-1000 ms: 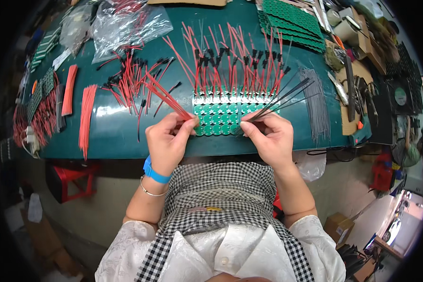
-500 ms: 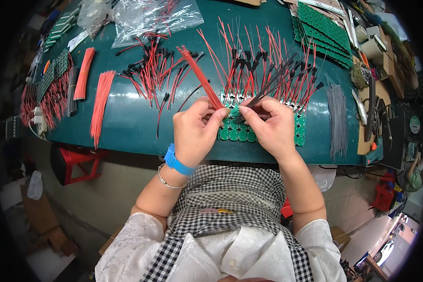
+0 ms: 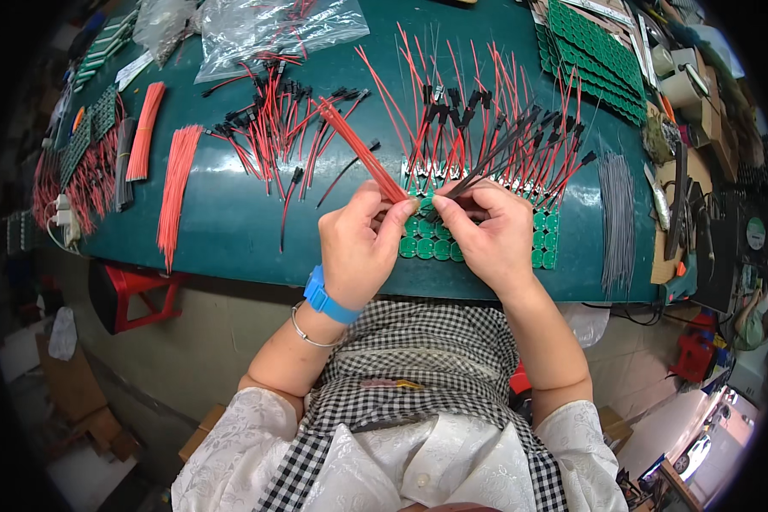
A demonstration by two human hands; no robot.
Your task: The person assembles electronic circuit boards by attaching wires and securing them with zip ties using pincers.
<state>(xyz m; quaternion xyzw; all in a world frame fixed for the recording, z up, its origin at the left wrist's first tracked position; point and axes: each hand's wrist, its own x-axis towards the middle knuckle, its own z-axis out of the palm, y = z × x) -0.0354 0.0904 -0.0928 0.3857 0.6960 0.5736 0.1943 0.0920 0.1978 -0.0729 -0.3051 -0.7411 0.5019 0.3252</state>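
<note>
Closing in over the green panel of joined round circuit boards [image 3: 431, 247], the left hand [image 3: 367, 226] and right hand [image 3: 491, 226] have nearly met! A second ago a clear gap parted them; now the fingertips sit just beside each other, bringing the red and black wire ends together over the panel's left part. The panel lies flat near the front edge of the dark green worktop [image 3: 247, 243], partly covered by the right hand.

Left grip: pinched on a slim bundle of red plastic-coated wires [image 3: 363, 149], slanting up and left. Right grip: pinched on thin black wires [image 3: 495, 152], slanting the other way, and both bunches look tighter than before. Just beyond, red leads with black plugs [image 3: 465, 115] fan out from the panel. Further out, loose coral-red wires [image 3: 177, 196] lie left, straight grey wires [image 3: 616, 226] right.
</note>
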